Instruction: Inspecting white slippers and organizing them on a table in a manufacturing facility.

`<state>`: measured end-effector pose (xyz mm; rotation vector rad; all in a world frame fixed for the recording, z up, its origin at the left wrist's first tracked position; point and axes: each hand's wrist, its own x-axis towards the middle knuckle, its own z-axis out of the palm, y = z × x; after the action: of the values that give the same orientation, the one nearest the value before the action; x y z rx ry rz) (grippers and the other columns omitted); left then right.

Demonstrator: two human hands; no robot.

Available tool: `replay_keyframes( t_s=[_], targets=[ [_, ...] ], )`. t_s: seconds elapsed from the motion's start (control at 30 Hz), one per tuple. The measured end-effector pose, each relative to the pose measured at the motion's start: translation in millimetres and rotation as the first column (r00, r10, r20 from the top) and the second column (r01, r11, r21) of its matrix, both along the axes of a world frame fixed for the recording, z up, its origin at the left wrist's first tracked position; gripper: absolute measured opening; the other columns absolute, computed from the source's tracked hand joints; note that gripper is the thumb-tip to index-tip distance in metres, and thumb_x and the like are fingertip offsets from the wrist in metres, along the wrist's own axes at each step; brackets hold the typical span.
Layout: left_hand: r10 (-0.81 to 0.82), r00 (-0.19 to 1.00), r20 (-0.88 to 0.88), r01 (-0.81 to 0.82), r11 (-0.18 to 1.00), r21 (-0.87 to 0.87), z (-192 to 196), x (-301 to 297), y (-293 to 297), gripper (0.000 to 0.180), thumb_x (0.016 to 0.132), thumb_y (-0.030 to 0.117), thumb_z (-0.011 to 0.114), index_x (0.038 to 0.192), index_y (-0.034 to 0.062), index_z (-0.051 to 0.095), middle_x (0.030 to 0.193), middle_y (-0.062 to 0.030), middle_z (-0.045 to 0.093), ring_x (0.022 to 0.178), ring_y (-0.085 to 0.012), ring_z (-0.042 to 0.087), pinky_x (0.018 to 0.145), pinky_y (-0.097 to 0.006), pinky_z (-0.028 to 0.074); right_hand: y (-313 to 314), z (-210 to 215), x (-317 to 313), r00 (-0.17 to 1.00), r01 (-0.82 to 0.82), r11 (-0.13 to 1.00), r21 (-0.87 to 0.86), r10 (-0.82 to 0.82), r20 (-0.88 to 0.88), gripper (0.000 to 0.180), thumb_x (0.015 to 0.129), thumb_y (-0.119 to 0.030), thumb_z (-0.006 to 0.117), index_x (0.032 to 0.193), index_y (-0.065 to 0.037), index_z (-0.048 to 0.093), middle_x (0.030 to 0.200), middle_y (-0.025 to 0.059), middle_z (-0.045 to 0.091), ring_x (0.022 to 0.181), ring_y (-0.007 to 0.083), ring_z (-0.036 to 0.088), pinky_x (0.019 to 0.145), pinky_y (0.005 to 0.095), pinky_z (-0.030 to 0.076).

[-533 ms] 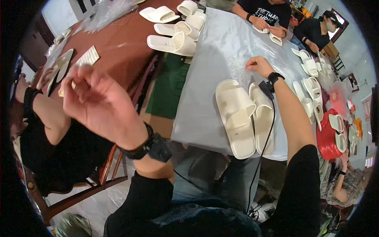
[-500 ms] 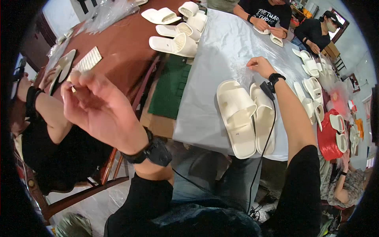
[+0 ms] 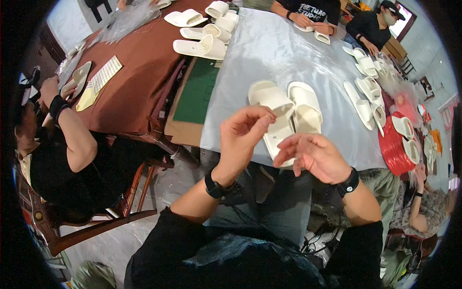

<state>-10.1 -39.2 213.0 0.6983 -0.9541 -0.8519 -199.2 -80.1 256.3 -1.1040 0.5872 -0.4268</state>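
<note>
Both hands' fingers [image 3: 255,120] hang half-curled and empty just before the white slippers [image 3: 284,113].

One head-worn fisheye view looks steeply down, close over the table [image 3: 269,62].

Around the pair of white slippers [image 3: 284,113] the grey table cover [image 3: 269,53] lies bare to the left and beyond, so a hand could pass there. To their right a row of slippers [image 3: 368,96] and a red basket [image 3: 394,149] crowd the edge; the gap between looks narrow, though rim distortion blurs it.
</note>
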Motion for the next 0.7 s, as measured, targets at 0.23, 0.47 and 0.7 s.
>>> replay_keyframes(
  t_s=[0.23,0.47,0.7],
  targets=[
    [-0.110,0.975,0.192,0.059,0.965,0.255,-34.8,3.9,-43.5,0.013,0.091,0.012,0.061,0.093,-0.0009,0.066,0.089,-0.0054,0.067,0.083,-0.0104,0.061,0.072,-0.024,0.045,-5.1,-16.3,-61.8,0.957,0.229,0.942,-0.246,-0.265,-0.122,0.024,0.098,-0.021,0.049,0.095,-0.001,0.061,0.057,-0.0062,0.036,0.050,0.0036,0.027,0.046,0.0210,0.022],
    [-0.064,0.812,0.580,-0.150,0.938,0.313,-47.9,24.5,-82.8,0.018,0.090,0.013,0.061,0.094,-0.0034,0.067,0.079,-0.0039,0.067,0.073,-0.0096,0.060,0.067,-0.024,0.046,-12.0,-36.0,-80.2,0.868,0.209,0.817,-0.538,-0.408,-0.283,0.018,0.094,-0.016,0.051,0.082,-0.003,0.057,0.058,-0.0053,0.039,0.053,0.0041,0.034,0.049,0.0212,0.027],
    [0.055,0.538,0.841,-0.353,0.921,0.165,-45.1,75.2,-144.3,0.021,0.085,0.011,0.063,0.096,-0.0047,0.067,0.076,-0.0071,0.068,0.070,-0.0127,0.063,0.065,-0.026,0.049,-22.6,-63.5,-83.7,0.843,0.256,0.863,-0.435,-0.420,-0.335,0.015,0.093,-0.012,0.050,0.082,-0.003,0.056,0.057,-0.0041,0.041,0.051,0.0047,0.035,0.046,0.0224,0.026]
  ],
)
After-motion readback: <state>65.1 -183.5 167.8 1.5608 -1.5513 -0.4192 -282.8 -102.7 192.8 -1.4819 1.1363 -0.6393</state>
